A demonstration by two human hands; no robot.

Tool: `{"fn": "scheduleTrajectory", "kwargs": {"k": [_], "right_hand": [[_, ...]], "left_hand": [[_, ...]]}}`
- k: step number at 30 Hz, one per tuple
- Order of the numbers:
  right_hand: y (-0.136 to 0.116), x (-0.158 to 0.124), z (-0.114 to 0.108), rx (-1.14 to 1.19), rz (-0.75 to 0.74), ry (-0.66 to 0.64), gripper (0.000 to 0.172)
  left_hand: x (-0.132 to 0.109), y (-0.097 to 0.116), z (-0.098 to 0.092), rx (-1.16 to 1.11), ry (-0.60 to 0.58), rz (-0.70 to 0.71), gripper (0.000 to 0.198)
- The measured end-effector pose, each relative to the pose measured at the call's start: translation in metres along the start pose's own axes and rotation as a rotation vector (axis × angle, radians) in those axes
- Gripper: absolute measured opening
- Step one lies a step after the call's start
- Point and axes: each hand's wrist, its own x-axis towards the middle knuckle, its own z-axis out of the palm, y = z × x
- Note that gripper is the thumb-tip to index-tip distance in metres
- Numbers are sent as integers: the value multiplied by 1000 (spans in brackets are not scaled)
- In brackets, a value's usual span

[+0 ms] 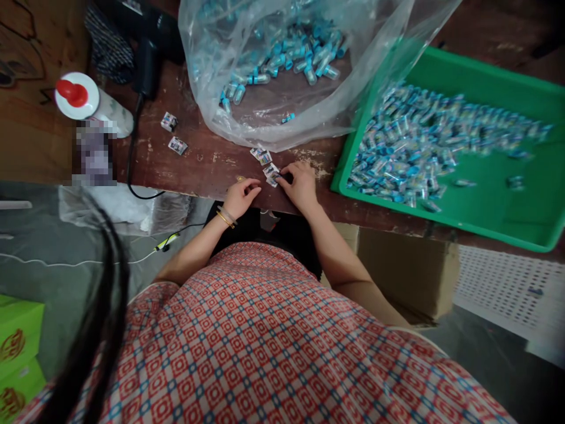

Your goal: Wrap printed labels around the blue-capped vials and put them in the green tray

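My right hand (301, 185) is at the table's front edge, with thumb and index fingertips pinched at the edge of a small printed label (271, 174). Another small pile of printed labels (261, 156) lies just beyond it. My left hand (241, 198) rests at the table edge to the left, fingers loosely curled, with a gap between thumb and index and nothing visible in it. Farther up, a clear plastic bag (282, 126) lies open, holding many small clear vials with blue caps (304, 56). One small blue-capped piece (288, 118) lies near the bag's mouth.
A green tray (507, 218) at right holds many labelled vials (406, 147). Two label piles (169, 122) lie at left, near a black heat gun (148, 65) with its cord and a white bottle with a red top (112, 112). A cardboard box (401, 271) stands below the table.
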Motion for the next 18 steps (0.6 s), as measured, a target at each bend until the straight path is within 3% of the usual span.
{"fn": "scheduleTrajectory", "kwargs": {"k": [8,15,18], "right_hand": [[1,-12,-3,36,21,23,22],[3,-18,0,27,-155,-66,27],[6,-21,0,44,-122,-9,27]], "left_hand": [[-4,-1,3,161,0,55,25],[-4,-3,3,191,-4,87,25],[-5,-3,4,200,-1,94,24]]}}
